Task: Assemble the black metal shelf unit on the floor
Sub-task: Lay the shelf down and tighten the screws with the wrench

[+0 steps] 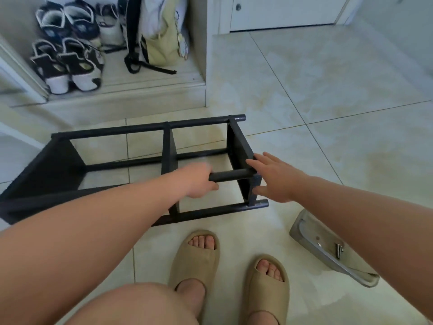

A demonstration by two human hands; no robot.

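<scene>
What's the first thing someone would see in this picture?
A black metal shelf frame lies on its side on the tiled floor, mid-picture. The left hand grips its short black round tube while the right hand, fingers straight, touches the end panel. Below stand beige open-toed slippers.

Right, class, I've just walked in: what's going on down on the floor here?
A person in beige slides is building the black shelf unit, which lies on its side on the tiled floor. Their left hand grips a short black tube on the near side, while the right hand, fingers spread, rests against the unit's end panel. A grey packet with small metal parts lies to the right.
</scene>
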